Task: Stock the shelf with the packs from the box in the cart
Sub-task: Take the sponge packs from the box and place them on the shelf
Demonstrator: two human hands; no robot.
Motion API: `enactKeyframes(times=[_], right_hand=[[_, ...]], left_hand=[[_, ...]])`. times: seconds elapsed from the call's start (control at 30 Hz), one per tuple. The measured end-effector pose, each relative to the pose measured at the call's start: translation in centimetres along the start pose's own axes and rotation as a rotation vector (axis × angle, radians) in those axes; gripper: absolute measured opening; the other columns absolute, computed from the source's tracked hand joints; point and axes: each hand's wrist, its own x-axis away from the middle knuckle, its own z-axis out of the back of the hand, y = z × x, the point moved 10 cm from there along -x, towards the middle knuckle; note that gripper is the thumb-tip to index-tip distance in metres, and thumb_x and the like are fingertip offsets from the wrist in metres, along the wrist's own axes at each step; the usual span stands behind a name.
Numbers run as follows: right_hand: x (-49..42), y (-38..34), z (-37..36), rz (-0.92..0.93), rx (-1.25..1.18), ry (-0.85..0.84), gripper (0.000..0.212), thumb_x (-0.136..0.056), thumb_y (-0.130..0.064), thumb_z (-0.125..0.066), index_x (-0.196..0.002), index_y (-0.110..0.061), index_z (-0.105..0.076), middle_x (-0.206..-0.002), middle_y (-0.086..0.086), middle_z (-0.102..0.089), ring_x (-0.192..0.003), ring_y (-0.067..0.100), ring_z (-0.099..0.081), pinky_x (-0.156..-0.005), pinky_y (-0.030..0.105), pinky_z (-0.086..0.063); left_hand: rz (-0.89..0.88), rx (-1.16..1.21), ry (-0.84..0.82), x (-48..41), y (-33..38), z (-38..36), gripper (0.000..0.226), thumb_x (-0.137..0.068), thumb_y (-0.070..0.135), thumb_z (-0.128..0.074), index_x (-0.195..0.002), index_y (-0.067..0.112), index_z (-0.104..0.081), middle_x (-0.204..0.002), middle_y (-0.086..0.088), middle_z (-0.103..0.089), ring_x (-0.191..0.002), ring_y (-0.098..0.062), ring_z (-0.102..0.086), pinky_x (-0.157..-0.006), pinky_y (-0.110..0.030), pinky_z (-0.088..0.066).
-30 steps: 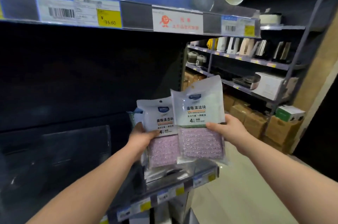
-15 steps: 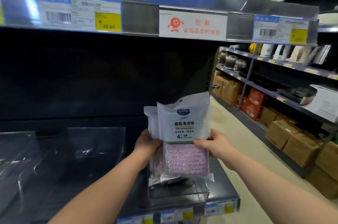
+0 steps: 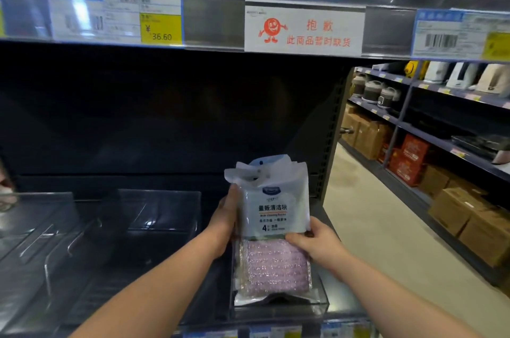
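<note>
Several packs of pink cleaning sponges (image 3: 273, 230), white at the top with blue print, stand upright as one stack in a clear plastic bin (image 3: 321, 306) at the right end of the dark shelf (image 3: 165, 268). My left hand (image 3: 226, 220) grips the stack's left edge. My right hand (image 3: 317, 242) pinches the front pack at its right side, thumb across the face. The box and the cart are out of view.
Clear plastic dividers (image 3: 162, 213) split the shelf to the left. Overhead runs a shelf edge with price tags (image 3: 161, 21) and a red-printed sign (image 3: 303, 29). To the right an aisle floor (image 3: 386, 241) leads past shelves of cardboard boxes (image 3: 469, 216) and cookers (image 3: 372, 90).
The two packs held side by side have been brought together into one stack. They have moved down into the clear bin at the shelf's right end. The view has shifted closer.
</note>
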Motion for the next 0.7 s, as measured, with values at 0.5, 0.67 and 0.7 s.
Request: enactKeyframes(times=[0.5,0.67,0.7], right_hand=[[-0.1,0.4,2.1,-0.094,0.289,-0.086,0.067,-0.074,-0.030,-0.079,-0.127,-0.015,-0.041,-0.112,-0.002,-0.057,-0.089,0.010,-0.056,-0.064,0.018,-0.044],[-1.2,-4.6,4.3,0.041,0.248,0.014,0.076,-0.076,-0.030,-0.078,-0.137,-0.012,-0.037,-0.128,0.004,-0.056,-0.109,0.020,-0.058,-0.083,0.029,-0.051],[-1.4,-6.0,5.0,0.073,0.263,0.056,0.079,-0.076,-0.031,-0.078,-0.140,-0.012,-0.036,-0.131,0.006,-0.054,-0.115,0.023,-0.055,-0.091,0.032,-0.049]], left_hand=[[-0.108,-0.037,-0.033,-0.5,1.1,-0.9,0.054,-0.079,0.034,-0.074,-0.126,0.025,-0.049,-0.108,0.002,-0.068,-0.090,-0.013,-0.067,-0.061,-0.019,-0.051],[-0.118,-0.111,-0.004,0.5,2.7,-0.6,0.054,-0.079,0.030,-0.075,-0.124,0.020,-0.047,-0.109,0.006,-0.064,-0.083,-0.006,-0.062,-0.061,-0.017,-0.047],[-0.135,-0.150,-0.002,1.0,3.5,-0.7,0.055,-0.079,0.028,-0.075,-0.125,0.023,-0.044,-0.109,0.009,-0.061,-0.081,-0.004,-0.058,-0.061,-0.016,-0.045]])
